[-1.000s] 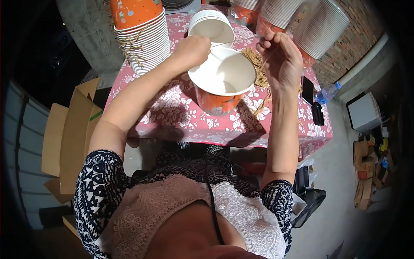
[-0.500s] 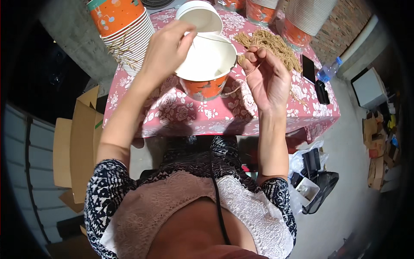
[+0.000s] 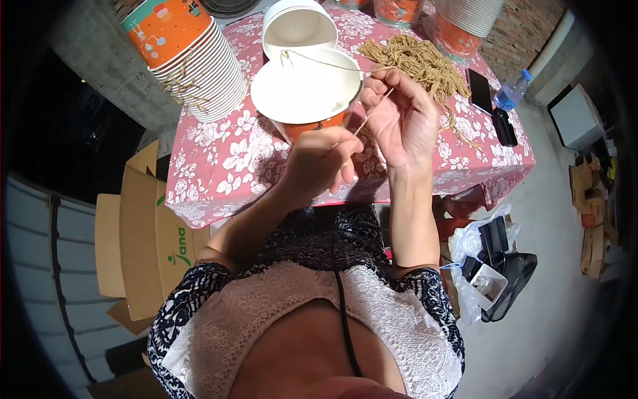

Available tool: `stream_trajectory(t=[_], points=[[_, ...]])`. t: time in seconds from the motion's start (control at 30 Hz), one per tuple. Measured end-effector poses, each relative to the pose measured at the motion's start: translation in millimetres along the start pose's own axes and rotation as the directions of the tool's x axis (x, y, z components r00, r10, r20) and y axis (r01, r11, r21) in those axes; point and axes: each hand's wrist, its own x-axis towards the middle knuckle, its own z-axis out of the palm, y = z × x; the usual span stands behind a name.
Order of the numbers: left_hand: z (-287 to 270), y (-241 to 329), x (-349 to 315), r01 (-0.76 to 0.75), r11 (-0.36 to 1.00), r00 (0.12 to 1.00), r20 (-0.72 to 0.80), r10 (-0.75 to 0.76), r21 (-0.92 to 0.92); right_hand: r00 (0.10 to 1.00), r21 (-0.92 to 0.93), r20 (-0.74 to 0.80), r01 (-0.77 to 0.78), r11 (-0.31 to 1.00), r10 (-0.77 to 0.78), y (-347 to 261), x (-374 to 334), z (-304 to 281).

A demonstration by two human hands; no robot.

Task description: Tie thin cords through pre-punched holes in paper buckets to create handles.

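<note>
An orange paper bucket (image 3: 306,100) with a white inside stands on the pink flowered table (image 3: 219,166). A thin tan cord (image 3: 325,64) runs from a hole in its far rim, across the opening, to my right hand (image 3: 399,120), which pinches it beside the bucket's right rim. My left hand (image 3: 319,163) is in front of the bucket and pinches the cord's lower end (image 3: 364,122). A second white-lined bucket (image 3: 299,26) sits just behind the first.
A tall stack of orange and white buckets (image 3: 193,53) lies at the table's left. A pile of tan cords (image 3: 415,60) lies at the right, with a phone (image 3: 480,90), a dark object and a plastic bottle (image 3: 510,92) beyond. Flattened cardboard boxes (image 3: 143,239) lean at the left; bags lie on the floor at the right.
My left hand has left the bucket's far rim and come down in front of it, now pinching the cord. The cord is now stretched across the bucket's opening.
</note>
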Motion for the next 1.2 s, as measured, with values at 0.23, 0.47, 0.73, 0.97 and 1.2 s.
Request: stream_trajectory(t=[0.23, 0.47, 0.73, 0.97, 1.2], points=[[-11.5, -14.0, -14.4, -0.161, 0.963, 0.986, -0.013, 0.168, 0.217, 0.810, -0.932, 0.355, 0.346, -0.108, -0.467, -2.4, -22.1, -14.8], [-16.8, 4.0, -22.5, -0.282, 0.881, 0.959, 0.078, 0.274, 0.379, 0.894, -0.896, 0.443, 0.441, 0.049, 0.064, 3.4, -67.5, -2.6], [-24.1, 7.3, -26.3, -0.137, 0.931, 0.990, 0.087, 0.114, 0.339, 0.916, -0.920, 0.393, 0.392, 0.030, 0.077, 5.9, -66.8, -16.4], [-25.6, 3.9, -28.9, -0.071, 0.975, 0.994, -0.061, 0.085, 0.212, 0.926, -0.926, 0.377, 0.375, 0.035, 0.031, 9.9, -63.4, -10.1], [-28.9, 9.9, -33.4, -0.061, 0.998, 0.969, -0.242, 0.058, -0.002, 0.881, -0.908, 0.415, 0.416, -0.046, -0.229, 26.5, -61.9, -11.4]])
